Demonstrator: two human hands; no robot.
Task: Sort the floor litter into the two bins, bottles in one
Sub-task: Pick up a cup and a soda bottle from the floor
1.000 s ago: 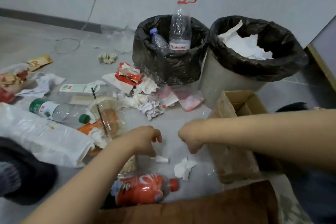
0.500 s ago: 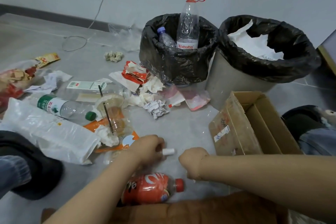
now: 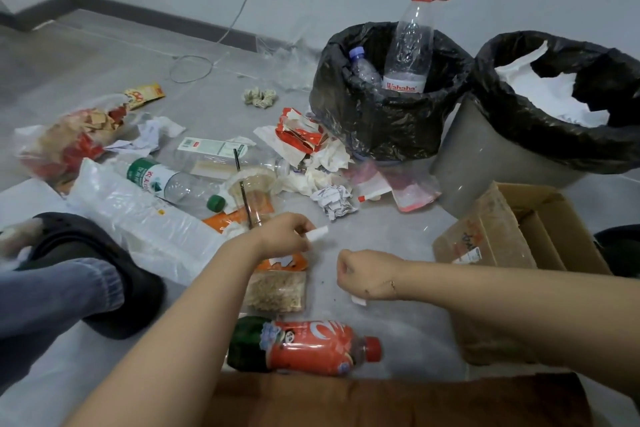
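In the bottle bin two bottles stand, paper bin part-filled; red bottle, green-capped bottle, wrappers remain. Left hand pinches white scrap, right hand clutches paper.

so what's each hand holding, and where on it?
Left hand pinches a small white scrap by one end. Right hand grips white paper, mostly hidden.

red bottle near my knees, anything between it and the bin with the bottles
Yes. Both hands, left and right, hover over that path from the red bottle, and crumpled paper and wrappers lie before the bottle bin.
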